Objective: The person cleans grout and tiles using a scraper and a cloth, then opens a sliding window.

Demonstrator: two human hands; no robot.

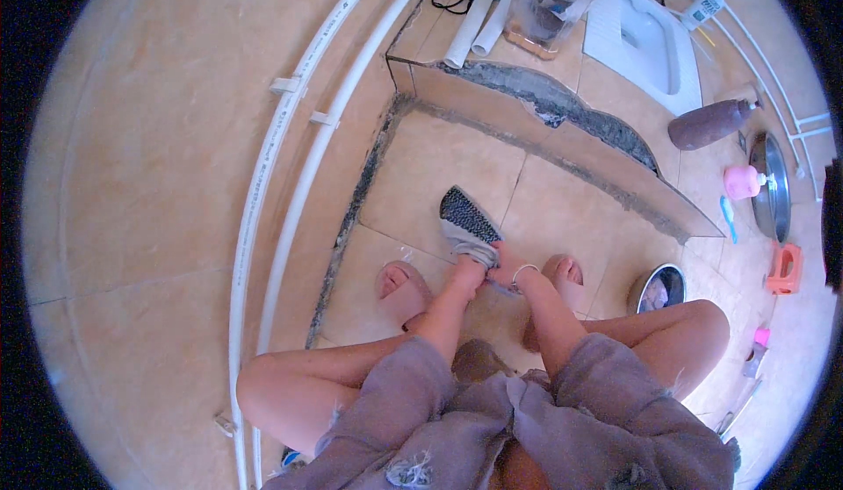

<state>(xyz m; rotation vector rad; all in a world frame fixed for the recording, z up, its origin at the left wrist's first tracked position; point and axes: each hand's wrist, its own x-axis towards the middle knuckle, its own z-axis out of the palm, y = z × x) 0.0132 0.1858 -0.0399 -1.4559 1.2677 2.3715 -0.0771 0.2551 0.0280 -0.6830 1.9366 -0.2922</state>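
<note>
Low over the tiled floor, between two feet in pink slippers, is a pale grey fabric shoe [469, 230] with a dark, textured sole turned partly upward. My left hand [470, 272] closes on the shoe's near end. Beside it, my right hand [506, 269], with a light bracelet at the wrist, grips the shoe's right edge. Both hands are close together, and the fingers are partly hidden by the shoe and by each other. The far end of the shoe points up and left, away from me.
A raised tiled step [487, 105] with a broken edge crosses ahead. On it are a squat toilet [642, 45], white pipe pieces [477, 22] and a brown bottle [711, 124]. White pipes [276, 161] run along the left wall. A metal bowl [662, 289] stands right of the slippers.
</note>
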